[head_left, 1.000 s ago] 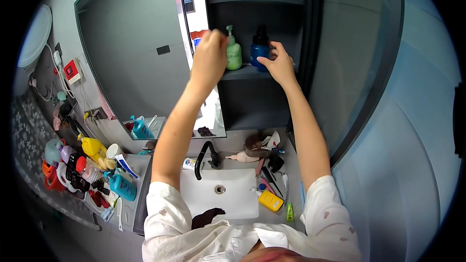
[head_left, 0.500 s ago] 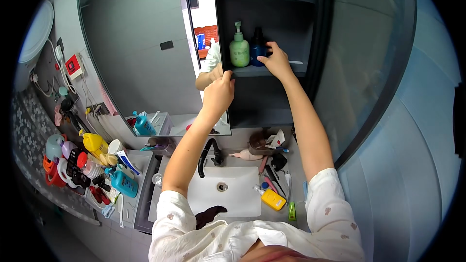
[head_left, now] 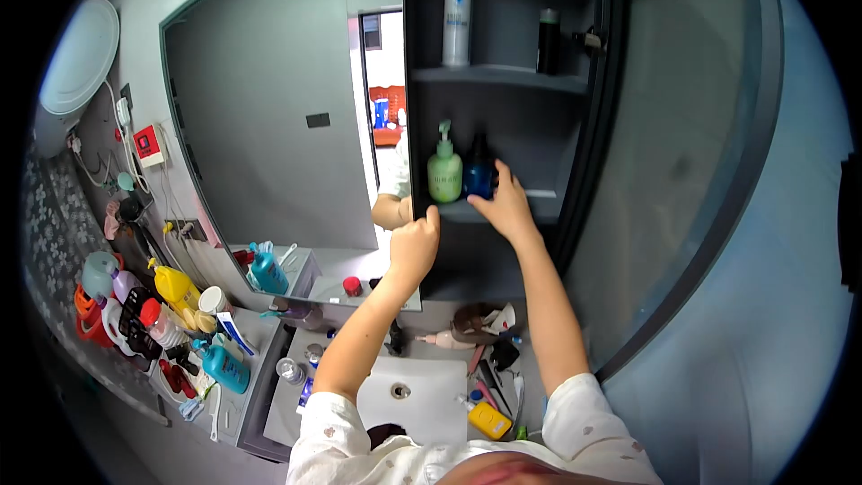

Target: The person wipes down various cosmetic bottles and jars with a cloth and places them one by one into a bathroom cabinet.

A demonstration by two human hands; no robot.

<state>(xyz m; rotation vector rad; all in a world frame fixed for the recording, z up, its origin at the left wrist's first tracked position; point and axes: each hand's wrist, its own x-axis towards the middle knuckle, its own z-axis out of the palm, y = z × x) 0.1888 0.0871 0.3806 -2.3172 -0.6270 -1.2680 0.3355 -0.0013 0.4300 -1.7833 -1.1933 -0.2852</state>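
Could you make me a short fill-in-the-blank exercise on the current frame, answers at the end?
1. The dark bottle by the right hand is coloured ____.
2. In the picture, the green pump bottle stands to its ____.
3. The tall white bottle stands on the shelf ____ them.
4. The sink is coloured ____.

Missing words: blue; left; above; white.

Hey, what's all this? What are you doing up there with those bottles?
A person is reaching into the open cabinet beside the mirror. The right hand is at the dark blue bottle, which stands on the middle shelf next to a green pump bottle. The left hand, fingers curled, is just below the green one, near the shelf's front edge. The sink is underneath.
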